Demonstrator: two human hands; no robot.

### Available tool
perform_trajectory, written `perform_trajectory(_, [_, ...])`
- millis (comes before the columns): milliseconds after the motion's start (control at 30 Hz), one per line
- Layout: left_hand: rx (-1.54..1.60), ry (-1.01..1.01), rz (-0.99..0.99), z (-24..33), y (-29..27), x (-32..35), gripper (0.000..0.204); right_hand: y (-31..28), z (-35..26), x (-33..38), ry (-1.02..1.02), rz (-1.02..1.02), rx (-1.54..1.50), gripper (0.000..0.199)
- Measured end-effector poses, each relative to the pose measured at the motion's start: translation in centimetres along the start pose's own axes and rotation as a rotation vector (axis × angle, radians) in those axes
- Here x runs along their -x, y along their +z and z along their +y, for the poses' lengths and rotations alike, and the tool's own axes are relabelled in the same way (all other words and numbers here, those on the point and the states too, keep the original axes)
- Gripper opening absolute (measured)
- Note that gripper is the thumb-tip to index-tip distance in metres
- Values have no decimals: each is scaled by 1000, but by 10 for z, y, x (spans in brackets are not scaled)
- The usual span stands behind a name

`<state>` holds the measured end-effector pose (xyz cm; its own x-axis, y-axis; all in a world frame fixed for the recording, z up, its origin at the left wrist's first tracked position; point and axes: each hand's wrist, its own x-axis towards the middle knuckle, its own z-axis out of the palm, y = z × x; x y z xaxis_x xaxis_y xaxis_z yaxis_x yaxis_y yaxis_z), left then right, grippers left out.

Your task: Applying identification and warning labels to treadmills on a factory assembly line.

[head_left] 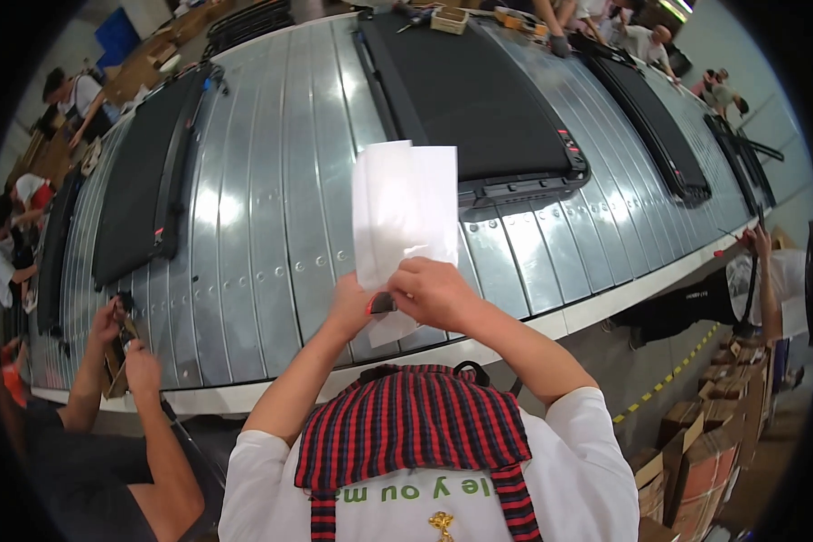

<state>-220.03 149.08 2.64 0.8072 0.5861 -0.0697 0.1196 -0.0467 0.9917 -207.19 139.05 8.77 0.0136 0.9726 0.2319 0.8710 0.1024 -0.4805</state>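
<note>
In front of my chest, over the conveyor's near edge, I hold several white sheets (405, 208), overlapping and glossy at their lower part. My left hand (348, 309) is closed on their lower left edge. My right hand (432, 294) is closed in a pinch at the lower right, fingertips against the sheets. Between the hands shows a small black piece with a red edge (382, 303); whether it is stuck to a sheet or loose I cannot tell. A translucent strip (394, 332) hangs below the hands.
On the metal slat conveyor (253, 217) lie a large black flat panel (470, 99), another panel (149, 181) at left and one (646, 117) at right. A co-worker's hands (128, 348) hold a dark tool at my left. Cardboard boxes (700, 452) stand at lower right.
</note>
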Motion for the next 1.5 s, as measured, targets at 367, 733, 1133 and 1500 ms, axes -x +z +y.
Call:
perform_trajectory(367, [319,-286,87,-1,29,-36,25,-16,39,25,96,118,-180,7])
perform_trajectory(733, [353,-258,85,20,34,-27,28,-26,85,-18,514,-40,-935,12])
perform_trajectory(1133, [521,-219,356,36,43,24,32,-36,56,-8,282,148,-96,44])
perform_trajectory(1500, [649,-114,178,33,73,93,32,-58,26,100,370,577,-345,51])
